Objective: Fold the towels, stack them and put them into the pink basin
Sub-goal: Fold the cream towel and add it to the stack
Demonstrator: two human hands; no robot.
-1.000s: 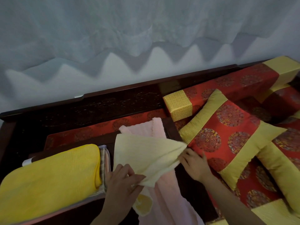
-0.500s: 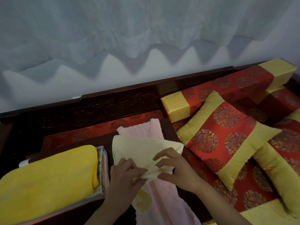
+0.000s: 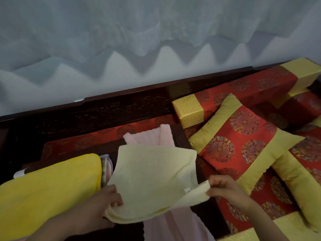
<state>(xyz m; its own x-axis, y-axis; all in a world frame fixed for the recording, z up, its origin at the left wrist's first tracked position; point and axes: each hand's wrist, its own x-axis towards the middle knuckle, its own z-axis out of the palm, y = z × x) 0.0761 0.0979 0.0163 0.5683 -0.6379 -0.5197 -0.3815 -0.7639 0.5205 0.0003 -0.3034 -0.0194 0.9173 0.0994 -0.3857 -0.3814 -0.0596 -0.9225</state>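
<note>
A pale yellow towel (image 3: 152, 178) lies folded over a pink towel (image 3: 149, 138) on the dark wooden surface. My left hand (image 3: 104, 202) pinches its near left corner. My right hand (image 3: 224, 186) pinches its near right corner, where a small white label shows. The towel is stretched between the two hands. At the left a bright yellow folded towel (image 3: 50, 186) tops a stack; a checked towel edge (image 3: 106, 164) shows beside it. No pink basin can be made out.
A red and gold cushion (image 3: 243, 148) leans at the right beside a red and gold bolster (image 3: 225, 100). The dark carved wooden back rail (image 3: 104, 112) runs behind. A pale curtain (image 3: 156, 40) hangs above it.
My hands were together at the towel's middle. They have moved apart, each with a near corner, and the pale yellow towel is now spread flat and wide.
</note>
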